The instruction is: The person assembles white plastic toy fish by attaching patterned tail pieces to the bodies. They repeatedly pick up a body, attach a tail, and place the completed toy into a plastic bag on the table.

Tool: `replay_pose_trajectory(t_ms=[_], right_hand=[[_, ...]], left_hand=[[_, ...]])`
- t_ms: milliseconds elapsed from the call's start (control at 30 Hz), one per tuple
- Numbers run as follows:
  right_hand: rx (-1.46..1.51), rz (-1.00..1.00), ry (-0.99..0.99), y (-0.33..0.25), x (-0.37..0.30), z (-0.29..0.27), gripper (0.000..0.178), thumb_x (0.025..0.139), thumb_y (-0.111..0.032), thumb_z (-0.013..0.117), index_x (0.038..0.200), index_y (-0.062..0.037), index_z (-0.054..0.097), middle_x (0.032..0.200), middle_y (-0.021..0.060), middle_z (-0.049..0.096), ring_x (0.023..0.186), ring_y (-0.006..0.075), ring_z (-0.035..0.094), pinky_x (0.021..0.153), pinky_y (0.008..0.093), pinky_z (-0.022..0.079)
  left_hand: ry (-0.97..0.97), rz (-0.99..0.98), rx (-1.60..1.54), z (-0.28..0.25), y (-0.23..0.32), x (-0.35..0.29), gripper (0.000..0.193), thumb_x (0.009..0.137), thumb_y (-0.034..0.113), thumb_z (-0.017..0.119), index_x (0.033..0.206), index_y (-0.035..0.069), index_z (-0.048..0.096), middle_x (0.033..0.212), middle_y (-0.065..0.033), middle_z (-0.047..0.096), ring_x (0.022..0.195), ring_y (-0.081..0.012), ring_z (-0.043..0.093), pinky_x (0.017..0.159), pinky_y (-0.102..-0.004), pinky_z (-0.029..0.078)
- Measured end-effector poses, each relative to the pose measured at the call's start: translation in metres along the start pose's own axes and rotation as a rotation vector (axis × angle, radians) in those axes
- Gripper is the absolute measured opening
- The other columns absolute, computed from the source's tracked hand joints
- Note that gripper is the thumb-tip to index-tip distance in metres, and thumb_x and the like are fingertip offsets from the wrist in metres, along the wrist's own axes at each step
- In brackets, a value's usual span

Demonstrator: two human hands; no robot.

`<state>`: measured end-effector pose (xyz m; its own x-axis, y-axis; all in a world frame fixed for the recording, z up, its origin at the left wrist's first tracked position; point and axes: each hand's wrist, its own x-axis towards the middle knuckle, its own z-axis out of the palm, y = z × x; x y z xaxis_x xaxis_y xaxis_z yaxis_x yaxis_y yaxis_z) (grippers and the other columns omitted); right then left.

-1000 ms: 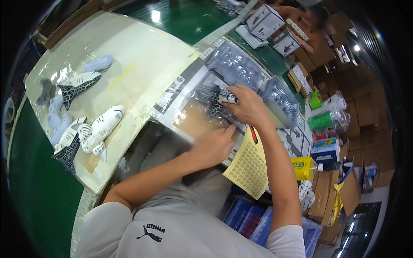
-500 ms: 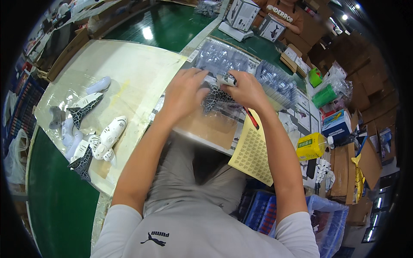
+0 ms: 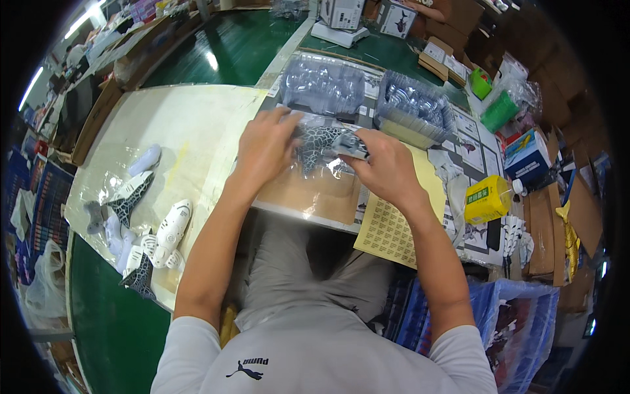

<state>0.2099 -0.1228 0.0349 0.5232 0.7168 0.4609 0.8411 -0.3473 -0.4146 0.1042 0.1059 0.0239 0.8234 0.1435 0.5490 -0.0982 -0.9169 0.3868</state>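
Between my hands, over the near part of the work table, lies a black toy fish body (image 3: pixel 312 148) with a white net-like pattern, under shiny clear plastic. My left hand (image 3: pixel 264 146) is curled against its left side, with fingertips at its upper edge; they are slightly blurred. My right hand (image 3: pixel 388 165) pinches a grey, white and black toy piece (image 3: pixel 351 146) between thumb and fingers, at the body's right end. Whether that piece is joined to the body, I cannot tell. Brown cardboard (image 3: pixel 308 197) shows through plastic below them.
Clear plastic trays (image 3: pixel 321 85) stand stacked beyond my hands, with another stack (image 3: pixel 413 108) to the right. A yellow sticker sheet (image 3: pixel 394 226) lies under my right forearm. White and patterned toy parts (image 3: pixel 172 226) sit at left. A yellow bottle (image 3: pixel 487 200) is at right.
My right hand has come nearer and turned, bringing its piece lower beside the patterned body. More of that body shows. The red cutter near my right wrist has dropped from sight. The view has shifted.
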Motion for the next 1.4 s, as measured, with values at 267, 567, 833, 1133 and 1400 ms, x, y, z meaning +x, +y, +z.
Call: replay_pose_trajectory(t_ms=[267,567,833,1133,1400], right_hand=[[0.186,-0.166,-0.261,-0.026,0.035,-0.024,0.053,0.076,-0.041,0.088,0.107,0.0006,0.075,0.09,0.0234,0.074,0.087,0.0403,0.072,0.078,0.0481,0.055],[0.1,0.209,-0.301,0.032,0.023,0.007,0.028,0.089,-0.03,0.08,0.098,-0.0039,0.076,0.096,0.0181,0.075,0.094,0.036,0.072,0.08,0.0455,0.055],[-0.22,0.109,0.285,0.067,0.008,-0.018,0.024,0.092,-0.029,0.076,0.101,-0.007,0.075,0.1,0.0119,0.069,0.105,0.0333,0.067,0.084,0.0458,0.055],[-0.08,0.297,-0.243,0.182,0.053,-0.085,0.025,0.091,-0.029,0.075,0.102,-0.008,0.083,0.091,0.0164,0.078,0.086,0.0348,0.073,0.079,0.0436,0.056],[-0.073,0.114,-0.239,0.196,0.067,-0.091,0.023,0.094,-0.023,0.072,0.097,-0.0014,0.078,0.087,0.0169,0.076,0.078,0.0338,0.07,0.073,0.045,0.053]], left_hand=[[-0.131,0.013,-0.438,-0.045,0.049,-0.008,0.036,0.088,0.008,0.08,0.124,0.002,0.074,0.11,-0.014,0.075,0.089,-0.0256,0.07,0.078,-0.0341,0.056],[-0.168,-0.101,-0.094,-0.014,-0.011,-0.043,0.034,0.087,0.013,0.081,0.12,0.005,0.076,0.132,-0.0175,0.068,0.125,-0.037,0.062,0.102,-0.0439,0.052],[-0.138,-0.077,0.065,-0.029,0.028,-0.035,0.042,0.086,0.012,0.081,0.128,0.008,0.074,0.144,-0.0221,0.06,0.132,-0.0425,0.057,0.109,-0.047,0.049],[-0.347,0.269,-0.105,0.035,0.084,0.055,0.032,0.089,0.01,0.078,0.121,0.005,0.074,0.143,-0.0189,0.063,0.125,-0.0404,0.064,0.101,-0.0465,0.054],[-0.436,0.42,0.01,0.117,0.092,0.117,0.034,0.087,0.009,0.074,0.121,0.011,0.074,0.154,-0.0145,0.055,0.127,-0.0373,0.064,0.1,-0.0466,0.056]])
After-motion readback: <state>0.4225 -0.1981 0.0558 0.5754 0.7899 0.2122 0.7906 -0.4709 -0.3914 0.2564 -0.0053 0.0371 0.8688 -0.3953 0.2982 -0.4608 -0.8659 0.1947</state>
